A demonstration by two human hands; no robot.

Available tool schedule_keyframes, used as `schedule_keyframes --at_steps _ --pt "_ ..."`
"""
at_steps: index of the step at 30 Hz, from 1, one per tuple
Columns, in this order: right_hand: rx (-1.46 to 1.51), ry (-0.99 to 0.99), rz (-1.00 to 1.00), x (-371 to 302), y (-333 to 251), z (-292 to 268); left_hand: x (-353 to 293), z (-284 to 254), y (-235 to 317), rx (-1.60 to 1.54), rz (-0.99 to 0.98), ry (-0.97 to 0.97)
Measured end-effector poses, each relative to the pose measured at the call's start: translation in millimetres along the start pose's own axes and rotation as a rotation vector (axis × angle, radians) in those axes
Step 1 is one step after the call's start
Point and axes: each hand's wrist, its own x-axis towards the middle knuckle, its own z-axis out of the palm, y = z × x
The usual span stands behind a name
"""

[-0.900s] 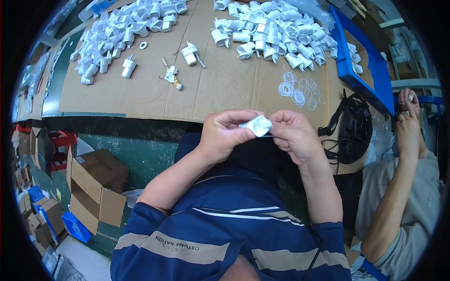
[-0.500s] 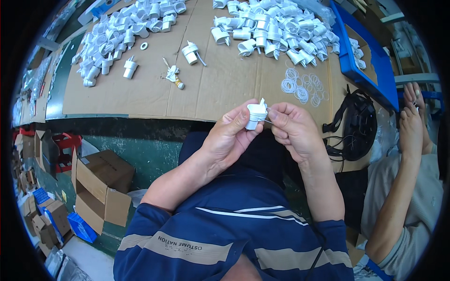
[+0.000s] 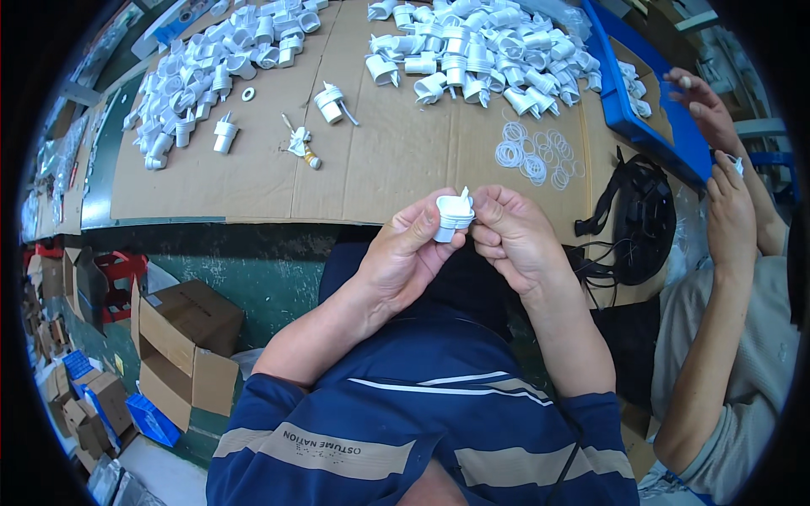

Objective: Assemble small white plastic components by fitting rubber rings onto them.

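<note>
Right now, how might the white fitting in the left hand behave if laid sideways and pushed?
The white fitting looks stiff, undented in the left hand. Its open cup suggests lightness. Its rounded body may roll, though the prong could interfere.

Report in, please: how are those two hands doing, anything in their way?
Left hand: holding white plastic fitting. Right hand: at fitting's right side, grip unclear. No obstruction seen at either hand.

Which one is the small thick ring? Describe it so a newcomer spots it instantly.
Start at the cardboard sheet, then find the left-hand pile of white fittings. Beside that pile's lower right edge, above and right of a separate fitting, lies the small white ring. It is thick and alone, whereas the thin rings farther right lie clustered.
</note>
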Motion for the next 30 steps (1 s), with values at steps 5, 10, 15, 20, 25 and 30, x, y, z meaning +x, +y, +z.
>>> schedule_keyframes --at_steps 5,10,15,20,25,30 --pt "0.046 -0.036 0.035 -1 0 0 1 -8 0 0.087 0.040 -0.045" --pt "-0.050 -0.011 -0.015 -6 -3 4 0 -5 0 0.139 0.082 -0.064" --pt "-0.310 0.010 -0.204 -24 -1 9 2 -10 9 0.647 0.395 -0.159" --pt "-0.399 -0.044 -0.348 -34 7 3 0 0 19 1.284 0.819 -0.256" --pt "-0.297 -0.083 -0.362 -36 9 -3 2 7 23 1.413 1.009 -0.326" --pt "-0.305 -0.137 -0.440 -32 12 -8 6 6 23 1.401 1.081 -0.398"
